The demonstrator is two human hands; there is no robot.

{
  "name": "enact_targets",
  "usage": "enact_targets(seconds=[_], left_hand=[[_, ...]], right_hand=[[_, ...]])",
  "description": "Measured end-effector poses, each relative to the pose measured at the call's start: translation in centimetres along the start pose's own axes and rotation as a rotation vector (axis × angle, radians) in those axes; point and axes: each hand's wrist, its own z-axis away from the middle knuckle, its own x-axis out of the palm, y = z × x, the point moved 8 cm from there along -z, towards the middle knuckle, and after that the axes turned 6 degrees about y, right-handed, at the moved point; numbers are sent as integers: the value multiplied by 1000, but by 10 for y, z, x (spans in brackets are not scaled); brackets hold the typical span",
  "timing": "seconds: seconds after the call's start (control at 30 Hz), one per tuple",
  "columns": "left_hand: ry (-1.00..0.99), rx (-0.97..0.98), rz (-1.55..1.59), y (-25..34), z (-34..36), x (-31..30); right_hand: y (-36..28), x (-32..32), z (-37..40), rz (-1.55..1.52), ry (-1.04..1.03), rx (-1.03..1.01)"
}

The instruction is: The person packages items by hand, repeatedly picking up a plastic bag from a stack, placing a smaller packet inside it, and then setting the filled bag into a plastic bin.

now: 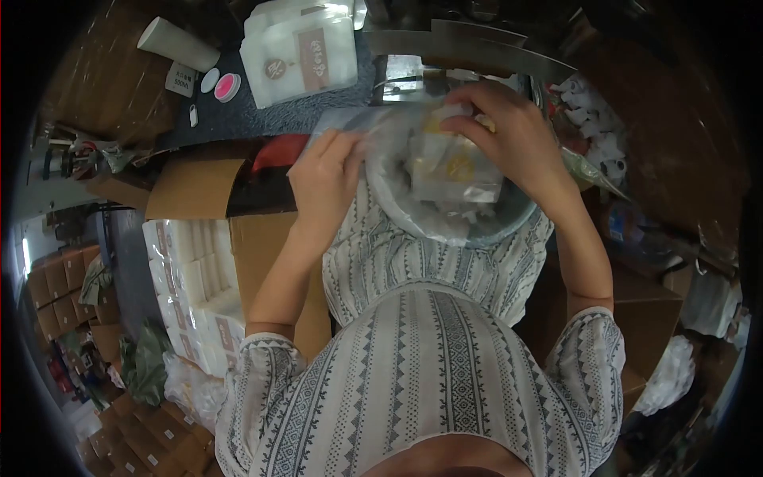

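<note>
My right hand (pixel 517 135) pinches the top of a clear plastic packet with yellow print (pixel 458 168) between thumb and fingers. The packet hangs over a round basin lined with clear plastic (pixel 433 232), which rests on my lap. To the left of the basin, my left hand (pixel 326 171) is closed, its fingertips pressed together and smeared by motion. A clear plastic sheet or bag (pixel 338 119) lies right by those fingertips; whether they grip it is not clear. The contents of the basin are mostly hidden behind the packet.
White printed packs (pixel 302 60) lie on a blue-grey cloth (pixel 274 119), near a white cup (pixel 179 44) and a round pink pad (pixel 227 87). An open carton (pixel 278 270) with stacked white packs (pixel 195 270) stands at my left. Crumpled white items (pixel 592 127) lie at the right.
</note>
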Motion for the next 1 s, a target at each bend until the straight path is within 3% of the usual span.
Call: enact_targets(seconds=[0.07, 0.17, 0.2, 0.23, 0.27, 0.3, 0.33, 0.4, 0.47, 0.5, 0.53, 0.57, 0.6, 0.67, 0.7, 0.77, 0.93, 1.0], left_hand=[[-93, 27, 71, 10, 2, 16], [-283, -20, 271, 16, 10, 53], [-384, -90, 400, 15, 11, 72], [-383, -88, 404, 23, 1, 76], [-526, -388, 506, 16, -2, 92], [-665, -695, 601, 9, 5, 108], [-666, -696, 602, 7, 1, 120], [-521, -918, 1082, 2, -3, 143], [-525, -916, 1090, 2, -5, 147], [-524, -915, 1096, 1, -6, 149], [-527, -920, 1094, -3, -4, 148], [-489, -756, 858, -14, -10, 138], [-444, -586, 626, -24, -19, 127], [-21, -293, 277, -64, -55, 77], [-30, -300, 273, -87, -51, 77], [-28, 59, -571, -108, -40, 83], [-160, 157, -340, -76, 6, 68], [-62, 54, -250, -91, 7, 57]], right_hand=[[2, 13, 2, -236, -134, 52], [23, 12, 6, -262, -152, 212], [31, 12, 8, -262, -152, 212], [45, 2, 9, -223, -26, 246], [56, -10, 12, -185, 100, 281], [59, -17, 16, -184, 98, 282], [63, -26, 20, -85, 74, 327], [72, -42, 29, 18, 50, 376], [88, -63, 40, 309, 54, 462], [104, -69, 42, 311, 55, 463], [135, -71, 50, 594, -39, 567], [157, -71, 61, 876, -136, 663], [163, -67, 66, 875, -134, 663], [166, -57, 65, 695, -51, 579], [168, -57, 69, 690, -61, 585], [171, -55, 65, 519, -69, 572], [162, -53, 69, 314, -90, 530], [163, -56, 66, 324, -98, 504]])
